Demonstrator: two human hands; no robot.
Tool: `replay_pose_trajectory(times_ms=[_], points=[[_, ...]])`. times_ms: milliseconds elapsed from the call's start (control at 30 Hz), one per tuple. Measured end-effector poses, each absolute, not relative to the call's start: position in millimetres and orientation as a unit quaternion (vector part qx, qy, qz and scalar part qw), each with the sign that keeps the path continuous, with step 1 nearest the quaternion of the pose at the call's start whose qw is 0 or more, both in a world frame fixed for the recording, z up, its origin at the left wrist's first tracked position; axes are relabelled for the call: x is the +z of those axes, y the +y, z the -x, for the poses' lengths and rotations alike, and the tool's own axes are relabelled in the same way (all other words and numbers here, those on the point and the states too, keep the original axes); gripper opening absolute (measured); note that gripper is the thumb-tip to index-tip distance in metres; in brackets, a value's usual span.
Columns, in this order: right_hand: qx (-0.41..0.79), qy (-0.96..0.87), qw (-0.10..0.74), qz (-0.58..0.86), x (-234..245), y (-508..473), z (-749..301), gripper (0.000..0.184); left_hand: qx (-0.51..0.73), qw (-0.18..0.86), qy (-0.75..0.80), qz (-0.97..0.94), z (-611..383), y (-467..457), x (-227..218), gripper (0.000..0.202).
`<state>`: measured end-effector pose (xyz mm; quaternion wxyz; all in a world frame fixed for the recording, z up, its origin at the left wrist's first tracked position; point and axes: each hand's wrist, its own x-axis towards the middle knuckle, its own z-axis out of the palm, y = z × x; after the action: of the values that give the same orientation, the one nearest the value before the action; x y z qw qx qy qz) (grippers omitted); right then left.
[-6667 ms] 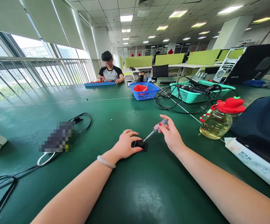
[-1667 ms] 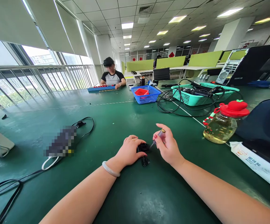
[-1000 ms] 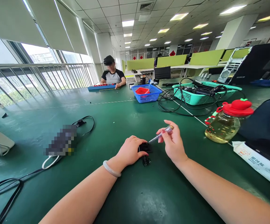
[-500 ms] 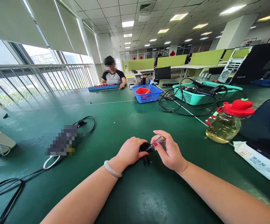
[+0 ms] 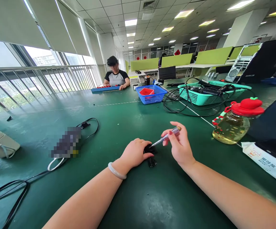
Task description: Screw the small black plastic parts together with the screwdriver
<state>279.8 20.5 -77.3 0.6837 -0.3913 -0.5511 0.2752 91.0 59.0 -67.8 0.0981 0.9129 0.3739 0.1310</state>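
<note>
My left hand [image 5: 135,153] is closed on a small black part [image 5: 149,149], pinning it to the green tabletop between thumb and fingers. What kind of part it is I cannot make out. In my right hand [image 5: 179,144] is a screwdriver [image 5: 168,135] with a clear handle, its shaft slanting down to the left. The tip meets the black part or lies just above it. Right below, a small black piece with metal prongs [image 5: 152,162] rests on the table, close to my left fingers.
Ahead stand a blue basket [image 5: 152,99] with a red tray and a green basket [image 5: 201,100] of black cables. A red-lidded jar [image 5: 232,128] and a white packet [image 5: 269,163] are on the right. A phone-like dark object [image 5: 67,143] lies left. One person [image 5: 116,76] sits opposite.
My right hand has drawn up and to the right with the screwdriver, baring its shaft. The left hand keeps hold of the black part.
</note>
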Motion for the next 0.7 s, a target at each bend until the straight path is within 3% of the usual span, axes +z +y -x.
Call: replay_pose_trajectory(times_ms=[133, 533, 700], points=[[0.279, -0.504, 0.703, 0.418, -78.7, 25.8, -285.1, 0.035, 0.129, 0.104, 0.376, -0.912, -91.4, 58.7, -66.8, 0.044], [0.309, -0.598, 0.606, 0.424, -81.5, 26.6, -284.3, 0.038, 0.140, 0.096, 0.370, -0.913, -90.9, 58.6, -69.3, 0.046], [0.316, -0.563, 0.641, 0.416, -76.3, 26.0, -284.9, 0.038, 0.155, 0.105, 0.363, -0.913, -91.1, 56.6, -66.6, 0.046]])
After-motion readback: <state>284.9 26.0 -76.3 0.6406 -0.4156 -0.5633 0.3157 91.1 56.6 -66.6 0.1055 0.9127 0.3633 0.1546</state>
